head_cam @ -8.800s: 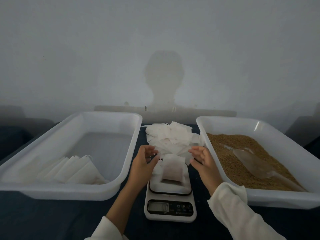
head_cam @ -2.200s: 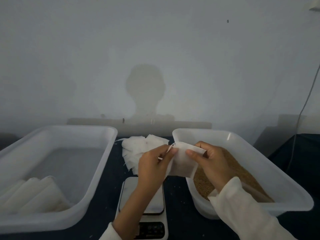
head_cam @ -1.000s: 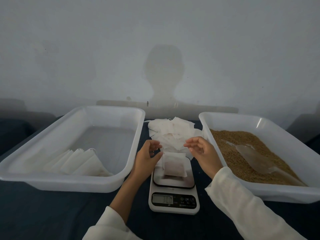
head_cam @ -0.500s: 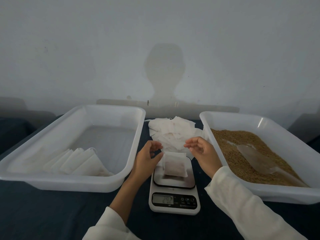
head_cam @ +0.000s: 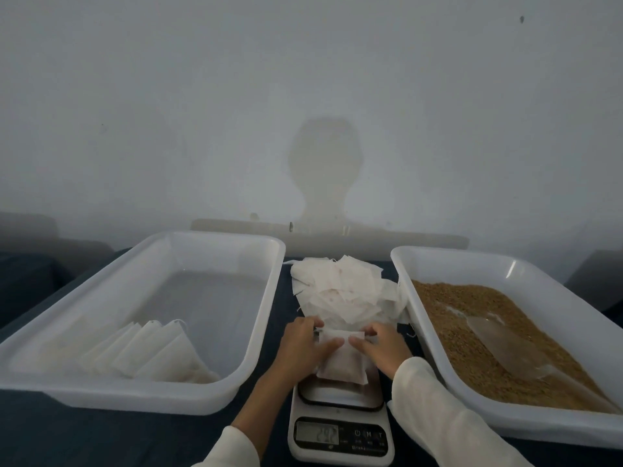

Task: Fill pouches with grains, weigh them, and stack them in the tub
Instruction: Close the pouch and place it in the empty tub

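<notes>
Head view: my left hand (head_cam: 305, 345) and right hand (head_cam: 382, 347) each pinch a top corner of the filled pouch (head_cam: 342, 360), thumbs on its face. It sits over the scale (head_cam: 340, 429) platform, long axis running away from me, top edge farthest. It is white, thin, with brownish grain showing through its lower half.

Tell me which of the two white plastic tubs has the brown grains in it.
The white plastic tub on the right, filled with brown grains. The left white plastic tub holds only a row of filled white pouches.
</notes>
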Tool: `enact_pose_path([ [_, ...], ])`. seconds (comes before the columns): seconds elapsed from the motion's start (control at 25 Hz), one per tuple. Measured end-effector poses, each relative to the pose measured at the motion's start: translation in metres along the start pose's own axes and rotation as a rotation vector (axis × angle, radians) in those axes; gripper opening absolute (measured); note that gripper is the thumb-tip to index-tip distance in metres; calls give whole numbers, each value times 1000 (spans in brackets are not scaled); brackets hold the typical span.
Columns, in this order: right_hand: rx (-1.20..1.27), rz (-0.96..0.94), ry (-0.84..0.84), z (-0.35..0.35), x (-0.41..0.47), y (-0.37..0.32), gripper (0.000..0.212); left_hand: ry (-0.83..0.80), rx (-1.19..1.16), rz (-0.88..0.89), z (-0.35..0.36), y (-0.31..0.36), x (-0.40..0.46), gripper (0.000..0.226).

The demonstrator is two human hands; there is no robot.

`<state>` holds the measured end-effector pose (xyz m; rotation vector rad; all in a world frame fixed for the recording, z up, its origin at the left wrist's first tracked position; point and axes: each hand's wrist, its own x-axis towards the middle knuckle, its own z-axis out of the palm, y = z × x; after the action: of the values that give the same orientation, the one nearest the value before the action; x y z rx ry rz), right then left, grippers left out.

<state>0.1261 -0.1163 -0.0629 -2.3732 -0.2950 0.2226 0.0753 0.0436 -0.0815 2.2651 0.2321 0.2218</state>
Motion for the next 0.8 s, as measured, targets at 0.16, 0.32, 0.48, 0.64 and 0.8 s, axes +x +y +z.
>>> enact_pose_path([
  [0.16, 62, -124, 99, -2, -8, -8, 15, 13, 28, 29, 2, 9, -4, 45],
  [0.32, 158, -294, 144, -18, -20, -28, 8, 109, -75, 113, -10, 32, -20, 14],
  [0.48, 171, -432, 201, -32, -31, -67, 15, 298, 17, 227, -38, 53, -40, 18],
  [0.64, 422, -506, 122, -21, -38, -115, 13, 515, 130, 235, -93, 56, -49, 13],
  [0.8, 518, -603, -78, 16, -49, -146, 21, 612, 172, 49, -146, 25, -58, 18],
])
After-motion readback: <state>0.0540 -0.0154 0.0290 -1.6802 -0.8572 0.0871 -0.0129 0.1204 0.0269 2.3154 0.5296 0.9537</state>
